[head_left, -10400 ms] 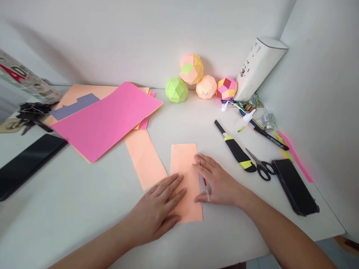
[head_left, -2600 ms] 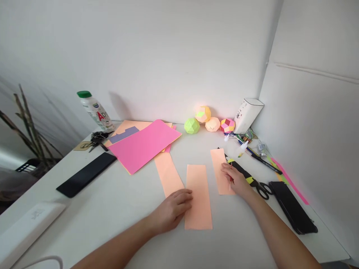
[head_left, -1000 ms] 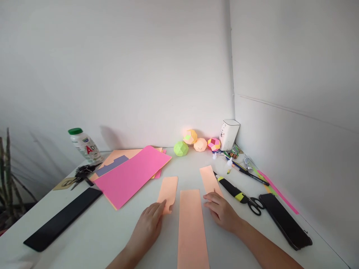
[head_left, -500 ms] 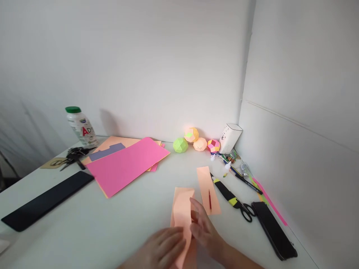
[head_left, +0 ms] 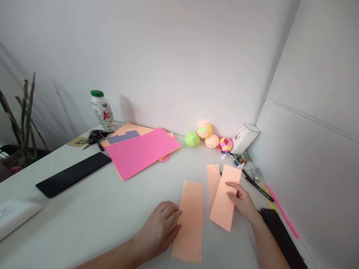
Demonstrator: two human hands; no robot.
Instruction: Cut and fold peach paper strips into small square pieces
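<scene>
A peach paper strip (head_left: 226, 198) is in my right hand (head_left: 242, 200), which pinches its right edge between thumb and fingers. It hangs tilted over a narrower peach strip (head_left: 212, 179) lying on the table and covers part of it. A longer peach paper strip (head_left: 190, 220) lies flat in front of me. My left hand (head_left: 164, 226) rests at the left edge of that strip, its fingers bent and the thumb apart from them, with the fingertips just over the paper. The scissors are almost wholly hidden behind the held strip and my right hand.
Pink sheets (head_left: 143, 151) lie on other coloured paper at the back left, near a green-capped bottle (head_left: 103, 112) and keys (head_left: 97, 136). Faceted paper balls (head_left: 192, 139) and a white container (head_left: 245, 139) stand by the wall. A black phone (head_left: 280, 235) lies at right.
My right hand has lifted a peach strip off the longer one and carried it right. My left hand has drawn back to the long strip's left edge. The view has shifted.
</scene>
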